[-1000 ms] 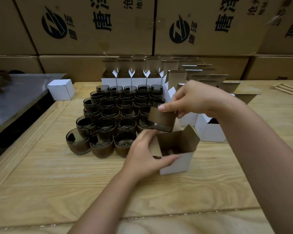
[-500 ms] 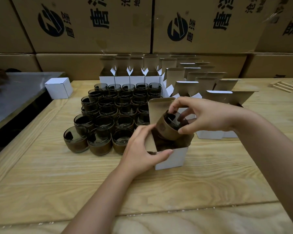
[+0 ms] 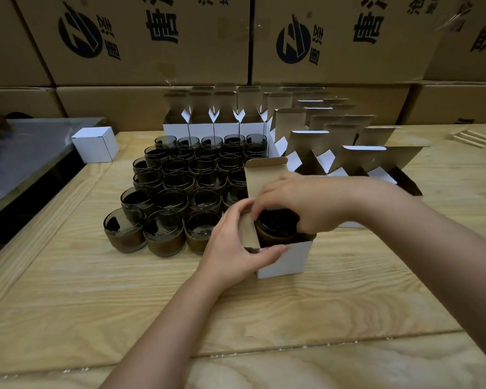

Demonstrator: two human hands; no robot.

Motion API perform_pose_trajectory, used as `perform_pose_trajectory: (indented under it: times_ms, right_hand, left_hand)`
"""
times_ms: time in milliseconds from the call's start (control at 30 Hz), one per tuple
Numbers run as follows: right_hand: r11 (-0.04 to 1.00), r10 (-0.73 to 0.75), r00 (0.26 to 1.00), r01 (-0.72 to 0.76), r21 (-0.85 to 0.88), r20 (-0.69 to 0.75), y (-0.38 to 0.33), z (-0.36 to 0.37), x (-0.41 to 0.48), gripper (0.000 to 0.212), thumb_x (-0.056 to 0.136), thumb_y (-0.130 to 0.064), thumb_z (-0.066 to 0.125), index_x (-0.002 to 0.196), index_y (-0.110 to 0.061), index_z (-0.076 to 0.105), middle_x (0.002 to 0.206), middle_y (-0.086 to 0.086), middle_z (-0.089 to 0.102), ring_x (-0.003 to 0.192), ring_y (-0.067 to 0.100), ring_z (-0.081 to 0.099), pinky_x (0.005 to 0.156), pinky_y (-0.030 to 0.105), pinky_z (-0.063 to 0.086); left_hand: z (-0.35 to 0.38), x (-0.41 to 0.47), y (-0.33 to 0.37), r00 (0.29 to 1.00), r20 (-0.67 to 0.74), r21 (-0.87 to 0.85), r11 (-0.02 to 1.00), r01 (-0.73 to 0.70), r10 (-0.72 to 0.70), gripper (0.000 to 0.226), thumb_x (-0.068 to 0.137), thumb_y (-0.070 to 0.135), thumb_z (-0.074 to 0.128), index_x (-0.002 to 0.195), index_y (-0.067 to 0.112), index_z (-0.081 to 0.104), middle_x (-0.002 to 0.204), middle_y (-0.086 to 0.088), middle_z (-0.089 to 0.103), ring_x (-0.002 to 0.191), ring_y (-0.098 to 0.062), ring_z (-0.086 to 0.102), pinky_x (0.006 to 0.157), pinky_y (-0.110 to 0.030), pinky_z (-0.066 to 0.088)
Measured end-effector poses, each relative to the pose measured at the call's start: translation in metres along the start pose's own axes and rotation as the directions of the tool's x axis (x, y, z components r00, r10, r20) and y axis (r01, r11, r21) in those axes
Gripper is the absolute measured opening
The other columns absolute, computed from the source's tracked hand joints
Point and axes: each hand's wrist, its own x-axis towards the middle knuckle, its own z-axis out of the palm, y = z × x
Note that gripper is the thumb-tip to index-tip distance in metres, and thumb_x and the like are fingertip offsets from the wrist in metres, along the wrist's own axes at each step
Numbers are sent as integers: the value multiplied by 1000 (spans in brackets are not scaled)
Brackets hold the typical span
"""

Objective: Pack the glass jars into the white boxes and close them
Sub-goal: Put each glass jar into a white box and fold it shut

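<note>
Open white box (image 3: 286, 262) stands on the wooden table (image 3: 124, 290). Bare planks lie in front of it and to its right front. A packed block of glass jars (image 3: 180, 186) sits just to its left, and rows of empty open boxes (image 3: 334, 153) stand behind it. One closed white box (image 3: 96, 144) is far to its left rear, at the table edge.

A jar (image 3: 275, 226) stands upright in the box mouth, lower part inside. Right hand (image 3: 306, 203) has its fingers curled on the jar's rim. Left hand (image 3: 230, 248) grips the box's left wall, thumb across the front face. The lid flap stands up at the rear.

Jar: round, dark smoked glass. Box: white outside, raw brown card inside.
</note>
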Motion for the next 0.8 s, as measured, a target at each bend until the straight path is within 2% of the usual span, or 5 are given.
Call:
perform_pose_trajectory:
  times_ms: [200,467,567,667,800]
  right_hand:
    - [998,62,998,-62,4,19,-3,8,8,63,80,0,58,129,-30,32,108,-9,47,104,16,39,80,34,47]
    - [1000,-1,999,1,-8,48,3,19,7,89,83,6,56,146,-39,12,138,-9,46,116,18,49,89,33,46]
    - [963,-5,989,45,266,-148,13,21,-7,81,84,5,50,142,-45,24,137,-17,47,116,9,52,90,29,48]
    - [749,192,684,362,556,-704,17,36,-14,53,88,11,40,126,-25,49,119,-2,62,112,9,58,97,25,45]
    - [426,692,351,507,749,-631,10,80,2,45,91,13,42,113,-24,55,104,1,63,100,14,62,94,32,48]
  left_hand:
    - [0,0,-1,1000,-9,-52,999,15,-16,83,53,61,78,121,60,30,120,35,48,118,10,45,88,-2,35]
    - [1,0,-2,1000,-16,-61,998,15,-16,84,53,63,78,118,64,24,123,29,49,119,12,42,85,3,33]
    - [1,0,-2,1000,-20,-58,998,16,-18,88,52,65,77,121,61,24,119,35,46,117,16,41,84,4,31]
    - [2,-1,-3,999,-42,-53,998,20,-23,99,50,67,75,130,53,20,118,37,42,114,16,41,83,0,34]
    - [4,-2,-3,995,-102,-57,998,-23,17,94,49,66,74,123,59,16,123,26,33,117,9,40,86,0,33]
